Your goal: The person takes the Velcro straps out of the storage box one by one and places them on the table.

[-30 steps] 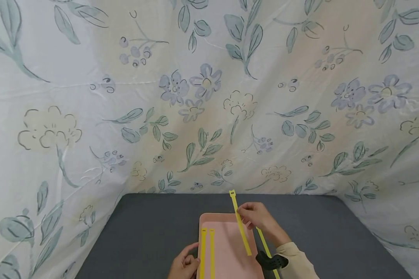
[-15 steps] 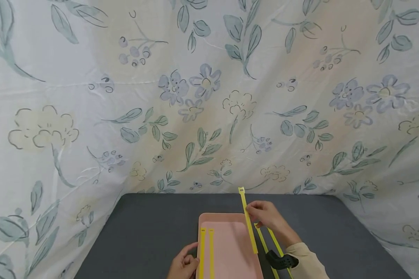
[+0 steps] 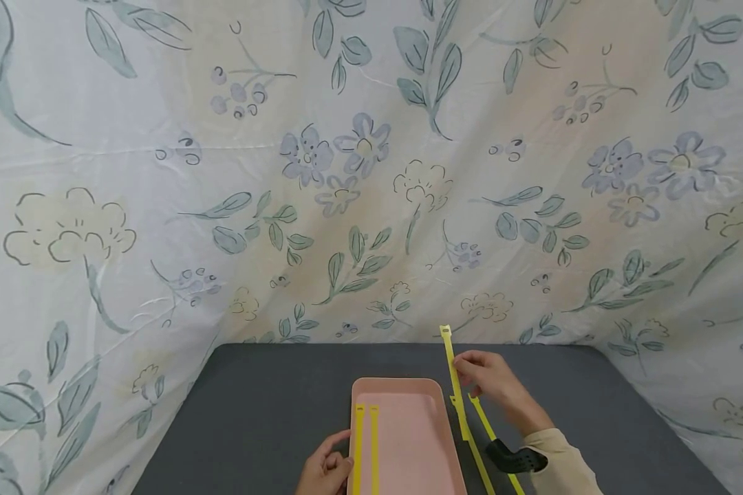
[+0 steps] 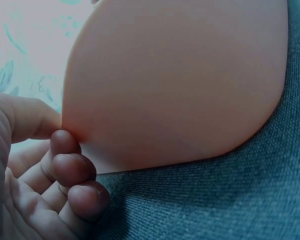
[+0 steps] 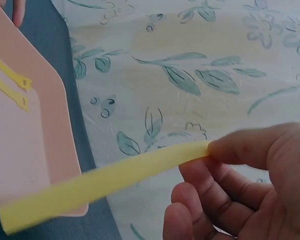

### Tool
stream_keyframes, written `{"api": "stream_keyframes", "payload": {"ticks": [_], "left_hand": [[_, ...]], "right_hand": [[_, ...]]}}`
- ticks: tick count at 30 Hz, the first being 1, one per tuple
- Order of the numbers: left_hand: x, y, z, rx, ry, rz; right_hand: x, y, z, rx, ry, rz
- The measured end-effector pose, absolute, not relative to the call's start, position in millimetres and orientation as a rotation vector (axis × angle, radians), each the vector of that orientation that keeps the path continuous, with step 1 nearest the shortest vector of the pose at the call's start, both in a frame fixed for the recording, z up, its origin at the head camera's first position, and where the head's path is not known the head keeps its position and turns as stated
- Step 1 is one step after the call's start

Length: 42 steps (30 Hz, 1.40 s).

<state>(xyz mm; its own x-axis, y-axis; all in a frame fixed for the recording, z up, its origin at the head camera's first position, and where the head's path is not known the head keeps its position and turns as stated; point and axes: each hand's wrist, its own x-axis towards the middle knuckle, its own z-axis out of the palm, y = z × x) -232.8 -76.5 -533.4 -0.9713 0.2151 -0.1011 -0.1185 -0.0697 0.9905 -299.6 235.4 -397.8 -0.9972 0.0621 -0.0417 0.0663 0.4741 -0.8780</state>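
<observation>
A pink tray (image 3: 408, 440) lies on the dark table. Along its left side are two yellow hook-and-loop cable ties, one (image 3: 359, 447) beside the other (image 3: 374, 447), slotted heads toward the far end. My left hand (image 3: 327, 466) holds the tray's left rim; in the left wrist view its curled fingertips (image 4: 74, 170) rest at the tray wall. Beyond the tray's right edge, my right hand (image 3: 492, 381) pinches another yellow cable tie (image 5: 105, 182) between thumb and fingers, its slotted head pointing up and away. The head is hidden in the right wrist view.
Two more yellow cable ties, one (image 3: 479, 467) near the tray and one (image 3: 483, 418) under the right forearm, lie on the table (image 3: 272, 412) right of the tray. A black wrist strap (image 3: 514, 457) sits over the beige sleeve. Floral cloth (image 3: 371, 206) hangs behind the table.
My right hand has moved right with its cable tie, from over the tray to past its right edge. The ties on the table there show more now. My left hand stays at the rim.
</observation>
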Motion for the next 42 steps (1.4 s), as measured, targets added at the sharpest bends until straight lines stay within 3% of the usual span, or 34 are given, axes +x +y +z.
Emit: {"api": "stream_keyframes", "payload": {"ticks": [16, 42], "left_hand": [[-232.0, -80.3, -535.3, 0.117, 1.967, 2.141], [-229.6, -83.4, -534.5, 0.112, 1.968, 2.141]], "right_hand": [[-291.5, 272.4, -391.2, 0.133, 2.712, -1.550], [-275.4, 326.9, -415.0, 0.294, 2.702, -1.437]]}}
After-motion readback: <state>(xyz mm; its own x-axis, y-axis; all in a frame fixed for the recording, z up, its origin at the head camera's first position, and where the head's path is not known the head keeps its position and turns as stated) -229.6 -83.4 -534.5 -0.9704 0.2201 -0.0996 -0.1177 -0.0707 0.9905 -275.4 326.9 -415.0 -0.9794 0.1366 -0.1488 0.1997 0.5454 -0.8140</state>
